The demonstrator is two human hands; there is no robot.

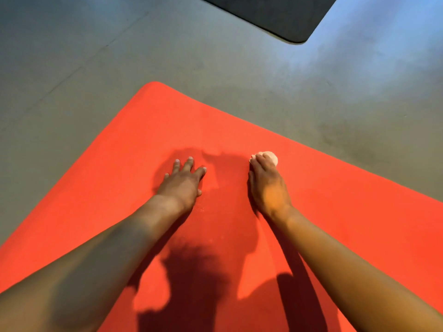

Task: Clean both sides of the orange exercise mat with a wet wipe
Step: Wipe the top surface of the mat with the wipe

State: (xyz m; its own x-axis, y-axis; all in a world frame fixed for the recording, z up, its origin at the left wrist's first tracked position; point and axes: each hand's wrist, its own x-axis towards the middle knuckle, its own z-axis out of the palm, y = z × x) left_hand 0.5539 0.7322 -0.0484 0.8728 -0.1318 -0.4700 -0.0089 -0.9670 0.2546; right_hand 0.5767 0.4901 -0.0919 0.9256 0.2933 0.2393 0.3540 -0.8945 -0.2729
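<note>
Two hands: both on the orange mat (239,130), which stretches toward its far corner.
Right hand (267,185): bunched over the wet wipe (269,156).
Left hand (183,182): spread flat, bracing.

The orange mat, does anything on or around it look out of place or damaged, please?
Nothing stands out. The orange mat lies flat on the floor, left hand spread on it, right hand pressing the bunched wipe down.

Left hand (183,182) splayed flat, right hand (267,185) clenched
</note>
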